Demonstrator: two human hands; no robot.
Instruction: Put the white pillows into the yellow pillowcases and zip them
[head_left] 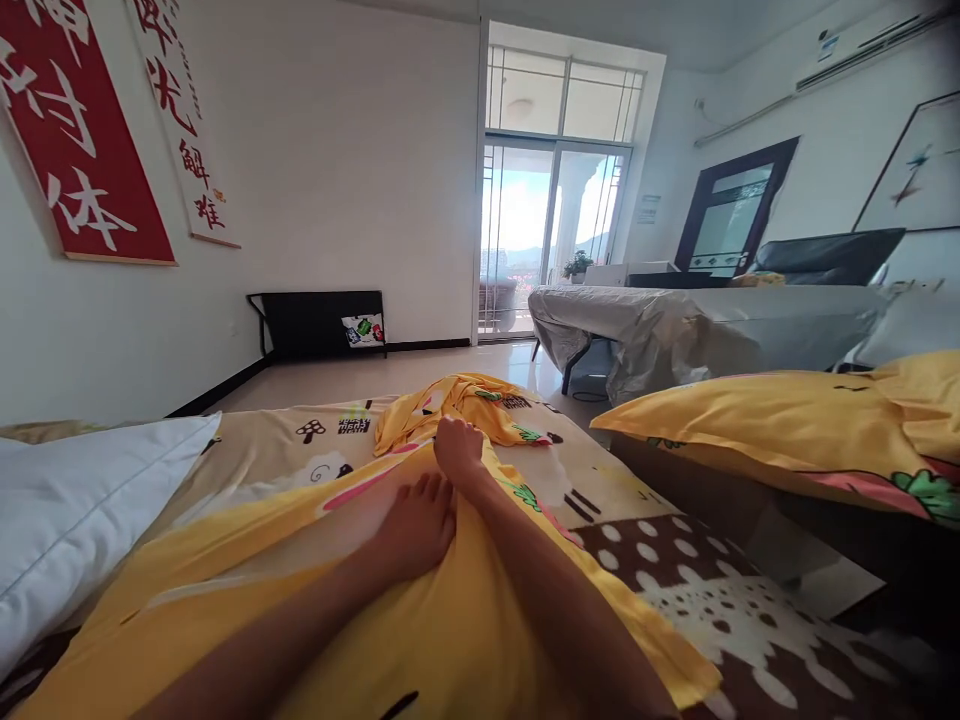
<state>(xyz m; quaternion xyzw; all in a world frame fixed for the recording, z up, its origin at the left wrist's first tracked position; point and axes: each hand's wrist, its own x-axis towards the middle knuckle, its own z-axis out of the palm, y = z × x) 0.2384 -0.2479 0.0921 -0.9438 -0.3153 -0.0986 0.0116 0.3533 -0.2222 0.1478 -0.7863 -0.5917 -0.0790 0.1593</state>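
The cloth [465,640] lies spread along the middle of the bed [750,620], bunched at its far end, with the left hand [416,525] flat on it and the right hand [457,450] just beyond, closed on the bunched part. A pillow [75,510] rests at the bed's left edge below the banners [75,140] on the left wall, and a second pillow [787,420] lies off its right side. Past the bed's foot a low rack [315,322] stands against the far wall left of the balcony door [551,220], while a draped table [712,330] stands to the right with a chair [825,255] behind it.
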